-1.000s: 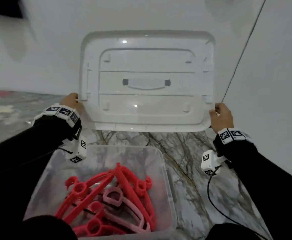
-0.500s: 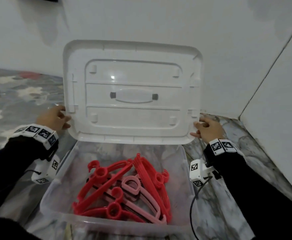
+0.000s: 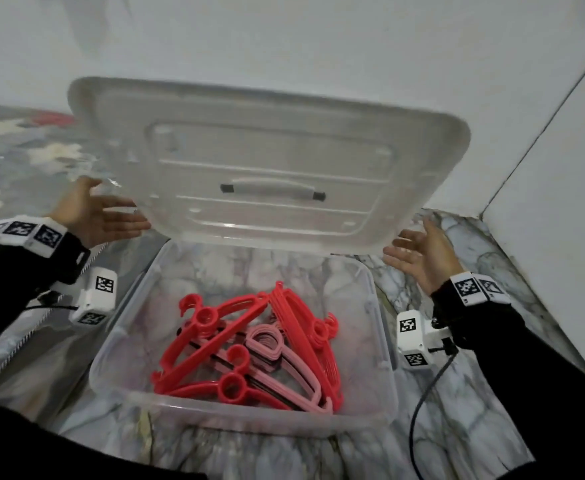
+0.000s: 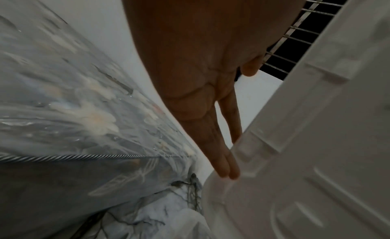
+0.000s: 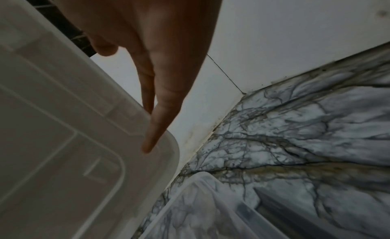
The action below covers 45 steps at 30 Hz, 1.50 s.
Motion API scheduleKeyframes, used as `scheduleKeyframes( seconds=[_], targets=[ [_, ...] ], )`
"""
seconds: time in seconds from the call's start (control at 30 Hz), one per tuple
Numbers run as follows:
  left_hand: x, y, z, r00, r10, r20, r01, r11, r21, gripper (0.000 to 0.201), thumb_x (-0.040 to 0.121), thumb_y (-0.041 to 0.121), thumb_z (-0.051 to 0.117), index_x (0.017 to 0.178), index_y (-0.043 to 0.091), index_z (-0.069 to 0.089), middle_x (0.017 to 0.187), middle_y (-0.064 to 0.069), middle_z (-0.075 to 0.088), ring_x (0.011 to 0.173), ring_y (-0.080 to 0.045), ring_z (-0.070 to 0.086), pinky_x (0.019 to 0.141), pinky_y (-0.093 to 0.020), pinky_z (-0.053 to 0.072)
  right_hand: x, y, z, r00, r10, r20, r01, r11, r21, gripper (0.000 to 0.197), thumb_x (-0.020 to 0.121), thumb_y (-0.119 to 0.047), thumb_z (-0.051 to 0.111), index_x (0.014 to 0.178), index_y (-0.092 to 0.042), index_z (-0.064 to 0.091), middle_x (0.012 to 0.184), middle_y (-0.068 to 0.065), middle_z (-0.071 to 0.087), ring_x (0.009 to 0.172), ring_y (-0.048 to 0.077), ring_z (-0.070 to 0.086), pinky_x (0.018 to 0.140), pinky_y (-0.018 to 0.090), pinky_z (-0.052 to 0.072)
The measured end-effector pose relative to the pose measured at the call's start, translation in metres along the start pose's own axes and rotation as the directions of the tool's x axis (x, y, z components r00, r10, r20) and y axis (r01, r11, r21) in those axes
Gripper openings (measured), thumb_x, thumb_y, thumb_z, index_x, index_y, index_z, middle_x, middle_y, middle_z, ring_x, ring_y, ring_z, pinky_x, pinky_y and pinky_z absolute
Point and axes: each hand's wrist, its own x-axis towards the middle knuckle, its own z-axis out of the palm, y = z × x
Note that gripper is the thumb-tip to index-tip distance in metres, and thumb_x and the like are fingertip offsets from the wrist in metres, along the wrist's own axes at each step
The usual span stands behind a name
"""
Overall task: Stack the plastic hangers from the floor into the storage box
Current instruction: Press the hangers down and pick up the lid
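Holding the lid (image 3: 270,168) tilted above the far rim of the storage box (image 3: 246,415), I have both hands flat against its short edges. My left hand (image 3: 92,214) is released, fingers (image 4: 223,162) straight and touching the lid's left corner; my right hand (image 3: 422,254) is equally released, palm up, its fingers (image 5: 157,125) straight along the right corner. Neither grip curls round anything. Red and pink plastic hangers (image 3: 249,355) lie piled inside the clear box, which sits on the marble floor (image 3: 457,410) near the white wall (image 3: 284,39)
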Motion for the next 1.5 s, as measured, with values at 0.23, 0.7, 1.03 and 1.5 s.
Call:
scheduleKeyframes(
  seconds=[0.23, 0.7, 1.03, 1.5],
  targets=[
    [-0.022, -0.017, -0.017, 0.866, -0.303, 0.396, 0.246, 0.951, 0.189, 0.054, 0.103, 0.016, 0.006, 0.139, -0.024, 0.011, 0.125, -0.049, 0.042, 0.119, -0.049, 0.050, 0.116, -0.038, 0.023, -0.038, 0.004, -0.009, 0.986, 0.089, 0.143, -0.092, 0.996, 0.011, 0.032, 0.100, -0.014, 0.026, 0.083, -0.001, 0.051, 0.078, 0.017, 0.068, 0.065, 0.030, 0.068, 0.058, 0.032, 0.059],
    [-0.004, -0.065, -0.019, 0.981, -0.129, 0.145, 0.021, 0.814, 0.581, 0.038, 0.094, -0.012, 0.042, 0.131, -0.004, 0.047, 0.083, -0.003, 0.069, 0.055, -0.002, 0.065, 0.052, -0.016, 0.054, -0.043, 0.053, -0.036, 0.965, 0.258, 0.048, -0.148, 0.688, -0.711, 0.016, 0.099, -0.021, 0.046, 0.089, -0.013, 0.054, 0.070, 0.005, 0.054, 0.048, 0.014, 0.050, 0.043, 0.023, 0.041],
    [0.007, -0.073, -0.005, 0.994, -0.105, -0.016, 0.073, 0.565, 0.822, 0.042, 0.095, -0.005, 0.046, 0.134, 0.009, 0.050, 0.105, -0.015, 0.054, 0.087, -0.027, 0.049, 0.068, -0.036, 0.046, -0.053, 0.076, -0.024, 0.923, 0.382, 0.049, -0.152, 0.478, -0.865, 0.027, 0.095, -0.024, 0.054, 0.114, -0.004, 0.053, 0.096, 0.015, 0.064, 0.073, 0.028, 0.064, 0.050, 0.033, 0.055],
    [-0.006, -0.086, 0.010, 0.991, -0.047, -0.126, 0.135, 0.297, 0.945, 0.059, 0.089, -0.001, 0.059, 0.142, 0.005, 0.035, 0.126, -0.030, 0.050, 0.083, -0.034, 0.058, 0.066, -0.032, 0.048, -0.047, 0.079, -0.012, 0.953, 0.303, 0.000, -0.054, 0.170, -0.984, 0.056, 0.090, -0.043, 0.057, 0.131, -0.007, 0.046, 0.128, 0.016, 0.057, 0.113, 0.033, 0.058, 0.094, 0.045, 0.049]
  ],
)
